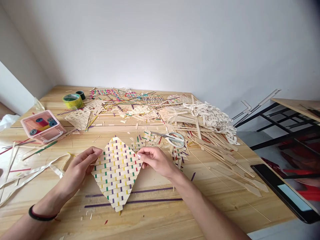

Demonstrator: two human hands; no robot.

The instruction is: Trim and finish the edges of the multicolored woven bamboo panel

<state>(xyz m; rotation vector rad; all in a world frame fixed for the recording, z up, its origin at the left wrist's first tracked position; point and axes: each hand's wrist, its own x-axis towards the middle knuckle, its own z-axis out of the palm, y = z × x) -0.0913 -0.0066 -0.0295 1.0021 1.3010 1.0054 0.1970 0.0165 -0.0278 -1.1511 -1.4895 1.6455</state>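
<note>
A woven mat (117,175) of pale strips with purple, green, yellow and red pieces is held up in a diamond shape above the table. My left hand (85,161) pinches its left corner between thumb and fingers. At the right corner my right hand (153,160) pinches it likewise. Two dark purple strips (155,200) lie on the table beneath and behind the mat. White-handled scissors (175,139) rest just beyond my right hand, beside small woven scraps (180,153).
A pink box (42,125) with thread spools and a yellow tape roll (72,100) stand at the left. Loose strips and white ribbon (212,116) are heaped at the back. Flat wooden sticks (240,180) and a phone (285,193) lie at the right edge.
</note>
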